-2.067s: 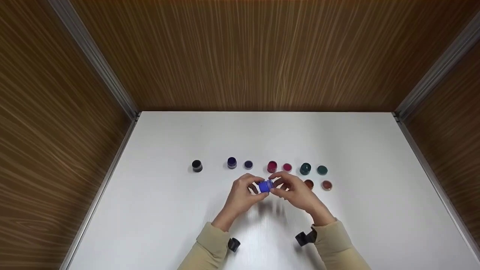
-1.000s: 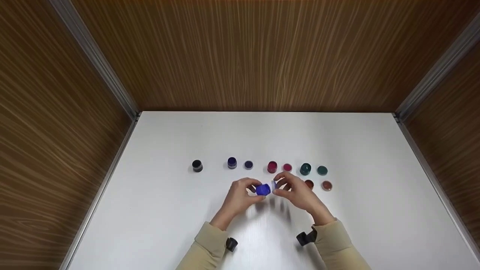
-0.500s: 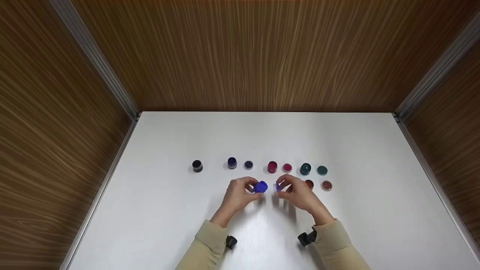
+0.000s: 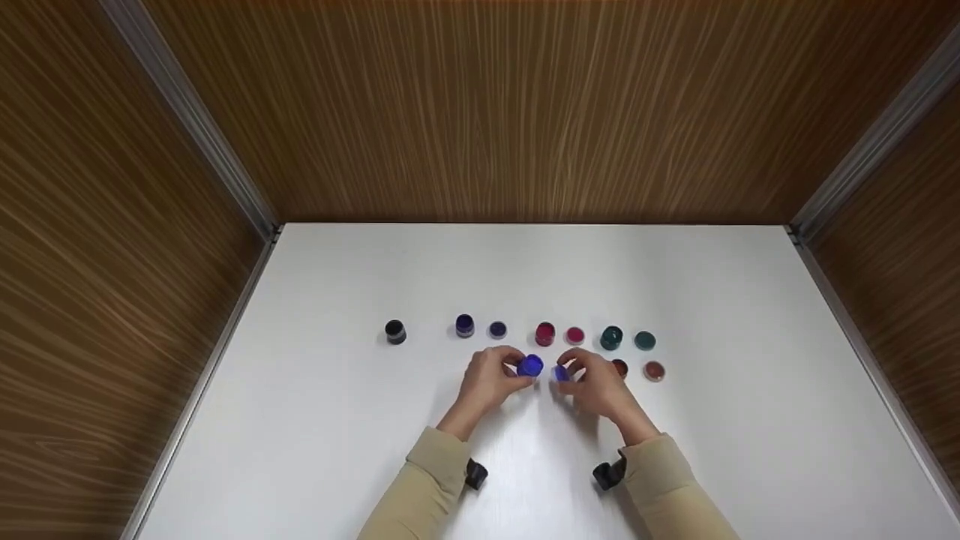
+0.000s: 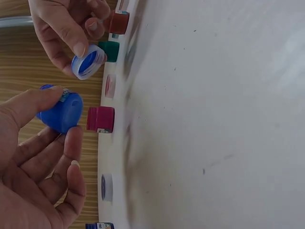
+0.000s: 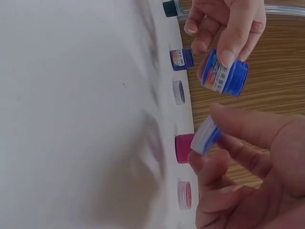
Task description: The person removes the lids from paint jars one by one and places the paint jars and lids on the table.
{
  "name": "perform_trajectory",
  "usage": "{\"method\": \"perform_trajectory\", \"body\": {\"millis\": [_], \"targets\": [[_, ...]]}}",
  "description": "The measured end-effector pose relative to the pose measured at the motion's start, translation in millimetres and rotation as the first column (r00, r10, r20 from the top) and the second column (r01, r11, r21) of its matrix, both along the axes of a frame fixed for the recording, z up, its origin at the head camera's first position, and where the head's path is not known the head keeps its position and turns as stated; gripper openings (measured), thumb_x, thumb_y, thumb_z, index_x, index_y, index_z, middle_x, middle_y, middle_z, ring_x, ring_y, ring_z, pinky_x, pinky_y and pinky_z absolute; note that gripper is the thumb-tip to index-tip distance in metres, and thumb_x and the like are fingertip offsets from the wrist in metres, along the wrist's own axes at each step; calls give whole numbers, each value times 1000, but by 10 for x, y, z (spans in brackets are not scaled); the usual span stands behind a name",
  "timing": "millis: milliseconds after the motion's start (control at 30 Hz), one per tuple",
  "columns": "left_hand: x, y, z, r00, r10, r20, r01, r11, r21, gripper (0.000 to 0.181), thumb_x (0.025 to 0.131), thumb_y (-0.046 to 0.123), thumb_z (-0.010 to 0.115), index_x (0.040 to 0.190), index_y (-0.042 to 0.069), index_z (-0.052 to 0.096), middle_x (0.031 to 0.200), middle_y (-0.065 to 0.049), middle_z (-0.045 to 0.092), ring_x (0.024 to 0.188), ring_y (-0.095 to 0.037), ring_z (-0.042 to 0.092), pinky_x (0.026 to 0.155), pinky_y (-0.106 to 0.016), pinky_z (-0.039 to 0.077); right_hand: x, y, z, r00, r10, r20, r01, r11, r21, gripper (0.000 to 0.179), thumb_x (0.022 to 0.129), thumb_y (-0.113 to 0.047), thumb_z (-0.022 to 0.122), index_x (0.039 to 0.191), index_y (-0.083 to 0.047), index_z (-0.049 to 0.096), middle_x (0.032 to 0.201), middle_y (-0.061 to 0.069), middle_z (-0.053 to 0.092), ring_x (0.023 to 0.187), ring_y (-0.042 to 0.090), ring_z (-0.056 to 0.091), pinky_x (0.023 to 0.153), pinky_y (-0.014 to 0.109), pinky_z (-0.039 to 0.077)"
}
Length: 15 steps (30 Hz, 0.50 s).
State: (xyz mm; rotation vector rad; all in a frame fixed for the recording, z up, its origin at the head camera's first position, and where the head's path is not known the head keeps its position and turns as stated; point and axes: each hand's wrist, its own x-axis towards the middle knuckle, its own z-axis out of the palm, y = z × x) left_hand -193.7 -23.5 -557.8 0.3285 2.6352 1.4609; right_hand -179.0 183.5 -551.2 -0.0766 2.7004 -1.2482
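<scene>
Between thumb and fingers, my left hand (image 4: 486, 379) holds a small blue paint jar (image 4: 530, 366) without its lid. The jar's printed label faces the right wrist view, where the blue paint jar (image 6: 223, 75) shows its threaded neck. A short distance to the right, my right hand (image 4: 598, 382) pinches the jar's clear lid (image 4: 562, 373), which has blue paint inside. In the left wrist view the lid (image 5: 89, 62) shows its open, paint-smeared side. Jar and lid are apart, both held above the white table (image 4: 525, 480).
Behind the hands stand a black jar (image 4: 395, 332), a dark violet jar (image 4: 465, 325) with its lid (image 4: 497, 330), a crimson jar (image 4: 545, 334) with its lid (image 4: 575, 335), and a green jar (image 4: 611, 337) with its lid (image 4: 645, 340). A brown jar (image 4: 619, 368) is partly hidden by my right hand; a brown lid (image 4: 654, 371) lies beside it.
The lid has come off the blue jar and moved right in my right hand. The jar has tipped more upright, and my left hand has lately shifted slightly forward and right with it.
</scene>
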Motion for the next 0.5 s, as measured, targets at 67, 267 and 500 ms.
{"method": "perform_trajectory", "body": {"millis": [67, 267, 500], "targets": [[-30, 33, -21, 1000, 2, 18, -2, 1000, 3, 26, 76, 16, 85, 98, 8, 73, 89, 0, 72, 69, -5, 64, 60, -23, 51, -12, -13, -18, 1000, -16, -7, 16, 999, 28, 29, 81, -7, 79, 108, -10, 66, 91, 5, 63, 77, 19, 59, 66, 36, 48], [-101, 119, -93, 999, 16, 43, -16, 1000, -2, 24, 76, 15, 85, 95, 8, 73, 88, -1, 72, 72, -8, 67, 65, -24, 52, -51, -48, -82, 999, -35, -42, 38, 996, 85, 28, 82, -5, 77, 108, -7, 65, 92, 7, 62, 81, 22, 57, 73, 41, 48], [-127, 199, -136, 999, 35, -33, -39, 991, -129, 26, 73, 20, 87, 94, 10, 74, 85, 2, 72, 78, -11, 65, 72, -29, 51, -78, -58, -144, 995, -26, -101, 40, 989, 144, 28, 82, -4, 75, 108, -4, 65, 94, 11, 60, 87, 26, 57, 80, 45, 49]]}}
